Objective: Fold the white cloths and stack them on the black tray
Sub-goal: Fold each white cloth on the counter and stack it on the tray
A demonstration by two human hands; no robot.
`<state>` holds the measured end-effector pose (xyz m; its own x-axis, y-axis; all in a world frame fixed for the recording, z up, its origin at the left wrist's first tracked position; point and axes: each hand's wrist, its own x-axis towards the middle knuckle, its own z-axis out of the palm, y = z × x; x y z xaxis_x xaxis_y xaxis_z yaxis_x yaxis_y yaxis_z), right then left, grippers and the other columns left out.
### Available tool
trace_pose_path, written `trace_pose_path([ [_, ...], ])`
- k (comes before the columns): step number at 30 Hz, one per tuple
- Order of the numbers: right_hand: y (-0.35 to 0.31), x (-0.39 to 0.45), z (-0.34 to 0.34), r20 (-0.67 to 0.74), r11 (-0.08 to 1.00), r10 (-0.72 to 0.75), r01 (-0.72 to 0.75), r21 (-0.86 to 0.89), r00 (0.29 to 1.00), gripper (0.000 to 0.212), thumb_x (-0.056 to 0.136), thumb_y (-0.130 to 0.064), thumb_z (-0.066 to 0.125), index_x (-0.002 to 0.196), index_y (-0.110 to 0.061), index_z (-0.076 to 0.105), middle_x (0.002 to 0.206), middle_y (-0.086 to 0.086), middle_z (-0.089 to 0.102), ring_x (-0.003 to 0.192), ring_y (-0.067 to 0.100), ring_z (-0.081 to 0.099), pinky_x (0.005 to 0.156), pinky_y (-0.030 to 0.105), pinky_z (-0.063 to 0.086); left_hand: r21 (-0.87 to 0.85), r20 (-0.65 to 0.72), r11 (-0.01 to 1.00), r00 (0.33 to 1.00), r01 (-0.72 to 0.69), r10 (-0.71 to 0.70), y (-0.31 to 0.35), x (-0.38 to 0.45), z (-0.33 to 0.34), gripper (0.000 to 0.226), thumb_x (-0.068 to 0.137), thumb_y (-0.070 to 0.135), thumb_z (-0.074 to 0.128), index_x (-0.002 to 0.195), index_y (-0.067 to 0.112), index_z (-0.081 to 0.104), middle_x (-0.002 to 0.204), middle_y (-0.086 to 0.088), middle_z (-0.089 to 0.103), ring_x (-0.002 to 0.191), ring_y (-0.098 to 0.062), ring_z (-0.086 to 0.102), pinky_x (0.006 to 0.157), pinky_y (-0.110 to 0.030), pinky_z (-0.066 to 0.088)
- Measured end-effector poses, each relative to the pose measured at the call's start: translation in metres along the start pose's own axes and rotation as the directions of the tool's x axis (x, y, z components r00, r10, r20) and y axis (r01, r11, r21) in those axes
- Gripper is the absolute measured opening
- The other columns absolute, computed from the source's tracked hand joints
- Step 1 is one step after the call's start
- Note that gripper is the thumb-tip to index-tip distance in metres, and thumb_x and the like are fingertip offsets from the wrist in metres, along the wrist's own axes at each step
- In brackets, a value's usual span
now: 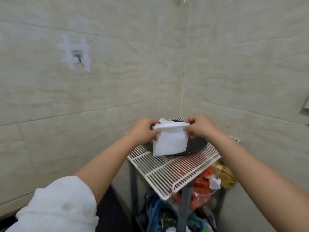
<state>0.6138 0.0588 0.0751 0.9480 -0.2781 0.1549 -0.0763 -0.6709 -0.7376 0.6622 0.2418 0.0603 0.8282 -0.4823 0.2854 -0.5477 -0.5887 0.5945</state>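
both hands pinching white cloth, black tray

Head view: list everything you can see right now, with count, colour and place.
folded cloth: one, white, held up over the tray by its top corners
other cloth: one, white, on the tray's far side, mostly hidden
tray: one, black, on the rack
wire rack: one, white, on a grey stand in the wall corner
clutter: several bags, red, yellow, blue, below the rack
taped hook: one, on the left wall
left hand: pinches the cloth's left corner
right hand: pinches its right corner
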Motion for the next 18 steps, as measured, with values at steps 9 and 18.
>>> trace_pose_path([
  [9,0.052,0.190,-0.032,-0.009,0.936,-0.351,0.351,-0.003,0.936,0.017,0.077,0.003,0.057,0.087,-0.003,0.069,0.073,0.005,0.059,0.076,0.018,0.054,0.066,0.022,0.043,0.095,-0.394,0.983,0.912,0.159,-0.110,0.007,0.149,0.059,0.018,0.089,0.010,0.054,0.106,0.005,0.061,0.096,-0.012,0.064,0.084,-0.025,0.055,0.064,-0.025,0.031],
  [18,0.152,0.264,0.023,0.359,0.876,-0.420,0.476,-0.080,0.833,0.025,0.080,0.003,0.051,0.098,0.000,0.068,0.105,0.016,0.067,0.094,0.025,0.059,0.071,0.020,0.033,0.364,-0.231,0.869,0.936,0.335,-0.264,-0.038,0.185,0.146,0.028,0.091,0.015,0.051,0.118,0.011,0.058,0.120,-0.006,0.060,0.108,-0.023,0.056,0.086,-0.028,0.040],
])
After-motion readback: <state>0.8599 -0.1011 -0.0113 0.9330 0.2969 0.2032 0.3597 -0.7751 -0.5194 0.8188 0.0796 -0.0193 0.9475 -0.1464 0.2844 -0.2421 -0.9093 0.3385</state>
